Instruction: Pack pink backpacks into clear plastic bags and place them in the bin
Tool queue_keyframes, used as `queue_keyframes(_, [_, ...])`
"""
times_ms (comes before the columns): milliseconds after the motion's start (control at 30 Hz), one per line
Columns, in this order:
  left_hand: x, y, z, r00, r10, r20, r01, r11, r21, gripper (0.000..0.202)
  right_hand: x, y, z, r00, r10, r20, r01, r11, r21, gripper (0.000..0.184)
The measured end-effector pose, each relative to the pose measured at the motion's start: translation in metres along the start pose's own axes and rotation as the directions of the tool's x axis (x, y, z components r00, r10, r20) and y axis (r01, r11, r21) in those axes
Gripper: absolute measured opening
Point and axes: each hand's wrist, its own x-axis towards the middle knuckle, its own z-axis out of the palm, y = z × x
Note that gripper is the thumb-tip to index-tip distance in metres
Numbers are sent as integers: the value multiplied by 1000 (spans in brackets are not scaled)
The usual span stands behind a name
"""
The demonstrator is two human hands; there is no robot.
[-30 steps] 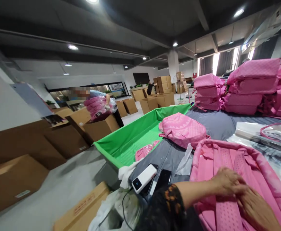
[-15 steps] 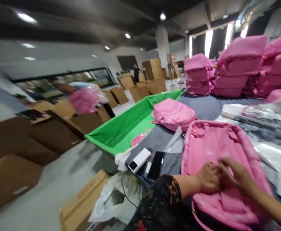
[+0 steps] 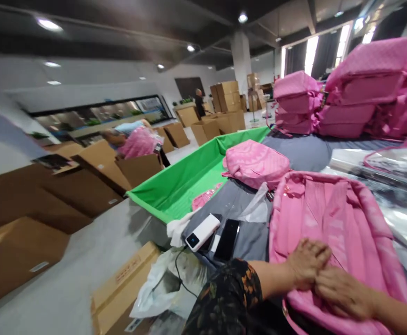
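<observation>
A pink backpack (image 3: 332, 223) lies on its front in the lower right of the view, with its padded back and straps facing up. My left hand (image 3: 308, 263) and my right hand (image 3: 343, 293) sit close together on its lower part, fingers gathered on the pink fabric. A black sleeve with an orange floral pattern (image 3: 227, 298) covers my left forearm. The backpack's lower edge is partly cut off by the bottom of the picture.
A second pink backpack (image 3: 255, 164) lies beyond, next to a green-lined bin (image 3: 178, 190). A white power bank (image 3: 202, 232) and a black phone (image 3: 227, 240) rest on grey cloth. Stacked pink backpacks (image 3: 363, 97) rise at right. Cardboard boxes (image 3: 53, 195) line the left, where a co-worker (image 3: 136, 142) handles pink bags.
My right hand has come down from spread fingers to lie against my left hand on the backpack. The co-worker's pink bundle has dropped lower toward a cardboard box.
</observation>
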Motion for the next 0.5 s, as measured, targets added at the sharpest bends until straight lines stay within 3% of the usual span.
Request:
queue_keyframes(133, [-1,8,0,988,-144,-63,143,990,-17,78,13,-27,-9,997,-10,78,20,993,-117,27])
queue_keyframes(267, [-44,35,5,986,-169,-2,168,985,-48,96,12,-60,-9,996,-2,92,30,953,-301,18])
queue_keyframes(333, [-70,46,6,990,-141,29,143,986,-88,91,7,-61,-18,996,82,24,-67,926,-373,17])
queue_keyframes(367, [-79,49,5,991,-128,42,131,986,-107,87,5,-57,-25,976,212,-56,-216,891,-400,21])
queue_keyframes(400, [-83,51,2,991,-123,52,128,985,-117,86,3,-50,-33,912,377,-158,-408,818,-406,26])
queue_keyframes(467, [-77,49,-9,985,-160,59,166,981,-102,86,1,-33,-48,680,655,-329,-733,586,-346,34])
queue_keyframes(500, [-66,47,-16,980,-191,54,194,979,-68,89,1,-24,-54,581,730,-361,-812,494,-310,35])
